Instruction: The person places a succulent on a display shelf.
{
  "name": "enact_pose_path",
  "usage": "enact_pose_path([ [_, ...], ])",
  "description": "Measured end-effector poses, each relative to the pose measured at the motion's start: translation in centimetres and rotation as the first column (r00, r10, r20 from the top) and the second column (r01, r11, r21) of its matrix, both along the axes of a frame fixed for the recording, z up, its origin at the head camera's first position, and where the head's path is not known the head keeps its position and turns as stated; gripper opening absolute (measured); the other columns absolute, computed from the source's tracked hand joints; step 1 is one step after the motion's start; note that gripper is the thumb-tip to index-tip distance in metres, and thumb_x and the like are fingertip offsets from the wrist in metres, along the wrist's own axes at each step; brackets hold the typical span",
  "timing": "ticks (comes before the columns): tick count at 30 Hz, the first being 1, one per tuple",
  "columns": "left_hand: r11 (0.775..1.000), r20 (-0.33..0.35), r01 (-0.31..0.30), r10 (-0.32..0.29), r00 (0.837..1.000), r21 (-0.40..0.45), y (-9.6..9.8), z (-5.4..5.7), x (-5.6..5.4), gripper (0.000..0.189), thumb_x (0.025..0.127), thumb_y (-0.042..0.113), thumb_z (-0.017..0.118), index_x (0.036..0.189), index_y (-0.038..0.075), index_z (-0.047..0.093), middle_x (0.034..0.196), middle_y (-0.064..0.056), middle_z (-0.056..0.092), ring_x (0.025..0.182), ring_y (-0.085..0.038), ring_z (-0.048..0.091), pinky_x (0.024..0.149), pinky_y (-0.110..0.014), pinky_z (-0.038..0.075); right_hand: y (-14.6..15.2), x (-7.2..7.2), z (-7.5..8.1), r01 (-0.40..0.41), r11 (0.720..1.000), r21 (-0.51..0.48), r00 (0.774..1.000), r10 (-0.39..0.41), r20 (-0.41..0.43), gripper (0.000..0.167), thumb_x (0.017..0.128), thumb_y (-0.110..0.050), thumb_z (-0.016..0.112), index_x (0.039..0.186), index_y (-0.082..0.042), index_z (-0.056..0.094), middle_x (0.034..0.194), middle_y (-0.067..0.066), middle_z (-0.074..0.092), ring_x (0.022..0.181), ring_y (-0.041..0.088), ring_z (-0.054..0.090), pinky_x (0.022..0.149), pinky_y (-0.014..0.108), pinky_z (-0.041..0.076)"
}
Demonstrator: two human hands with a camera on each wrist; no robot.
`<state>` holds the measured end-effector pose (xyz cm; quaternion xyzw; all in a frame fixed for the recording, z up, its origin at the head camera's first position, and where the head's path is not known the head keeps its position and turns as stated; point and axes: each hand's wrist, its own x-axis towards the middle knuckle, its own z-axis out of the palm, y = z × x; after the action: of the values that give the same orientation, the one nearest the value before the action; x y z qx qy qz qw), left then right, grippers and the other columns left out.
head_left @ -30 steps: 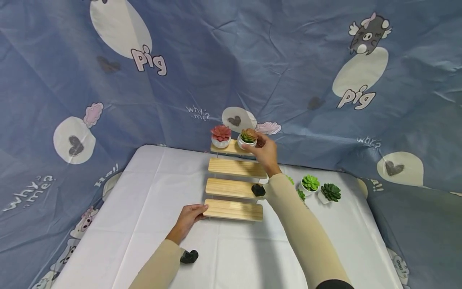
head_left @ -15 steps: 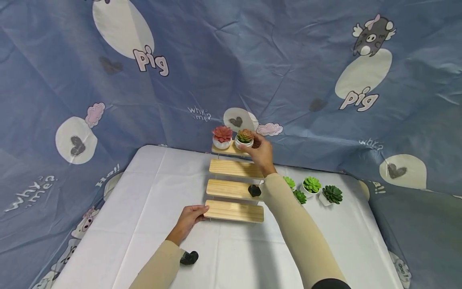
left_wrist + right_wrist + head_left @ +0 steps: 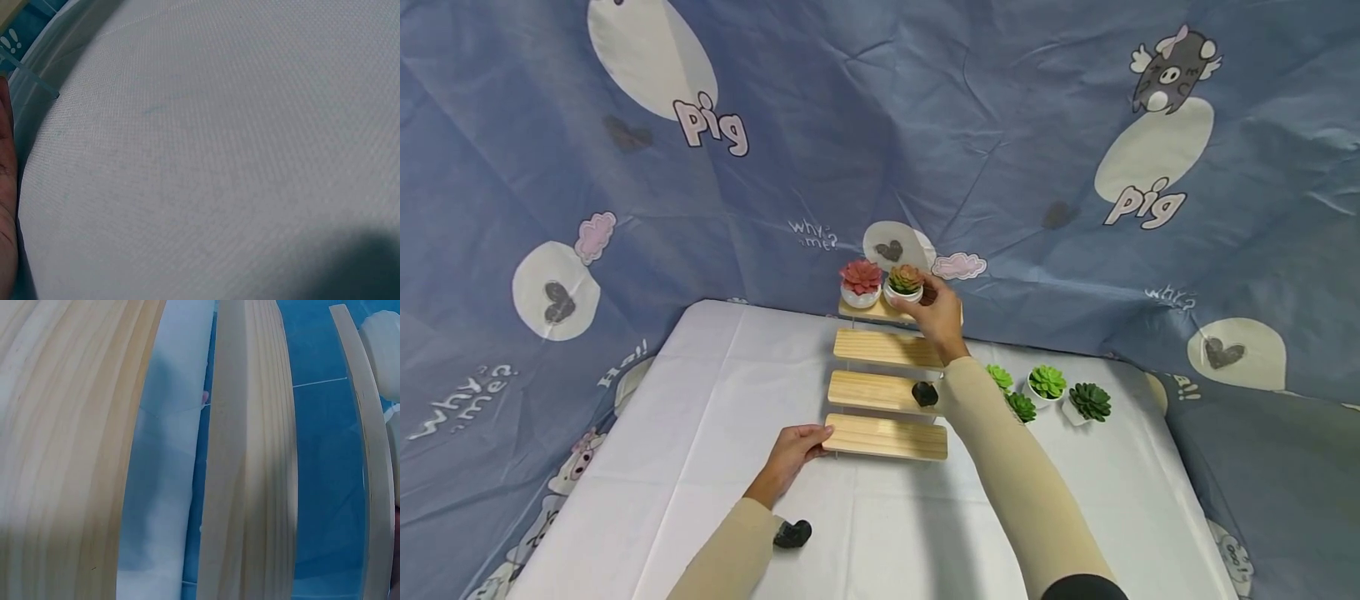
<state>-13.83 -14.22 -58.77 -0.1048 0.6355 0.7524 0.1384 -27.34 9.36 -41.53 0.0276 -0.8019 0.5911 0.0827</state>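
We see a wooden stand [image 3: 872, 390] with four boards. At its top, the right hand [image 3: 938, 312] pinches the white pot [image 3: 897, 295] of an orange and green plant [image 3: 905, 278], on or just over the board; we can't tell which. The red plant [image 3: 860, 277] sits just beside it, at the stand's top left. At the stand's bottom left, the left hand [image 3: 796, 447] grips the lowest board [image 3: 887, 437]. Right of the stand, we see four green plants [image 3: 1047, 382].

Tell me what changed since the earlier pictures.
The orange-and-green succulent in a round white pot, gripped by the right hand, moved left along the top pale wooden shelf, closer to the red succulent in a white pot. The left hand still holds the bottom pale wooden shelf; the red succulent stayed.
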Motion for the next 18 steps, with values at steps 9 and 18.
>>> enact_pose_path([
  [9,1.0,0.007,0.005,-0.005,1.0,-0.006,0.3,0.0,0.0,0.029,0.09,0.011,0.069,0.104,-0.015,0.066,0.084,-0.005,0.067,0.074,-0.011,0.062,0.069,-0.023,0.055,2.3,1.5,-0.3,-0.007,0.996,-0.094,0.999,0.004,-0.036,0.064,0.08,-0.011,0.08,0.136,-0.002,0.051,0.129,0.019,0.055,0.117,0.029,0.054,0.099,0.032,0.046],
  [18,1.0,0.022,0.0,0.0,1.0,-0.017,0.3,0.2,-0.1,0.03,0.091,0.011,0.068,0.105,-0.015,0.065,0.085,-0.005,0.068,0.075,-0.011,0.064,0.069,-0.022,0.055,5.9,3.6,-1.7,0.041,0.987,-0.152,0.989,-0.062,-0.132,0.062,0.082,-0.012,0.078,0.136,0.004,0.049,0.129,0.022,0.053,0.116,0.033,0.053,0.1,0.039,0.044],
])
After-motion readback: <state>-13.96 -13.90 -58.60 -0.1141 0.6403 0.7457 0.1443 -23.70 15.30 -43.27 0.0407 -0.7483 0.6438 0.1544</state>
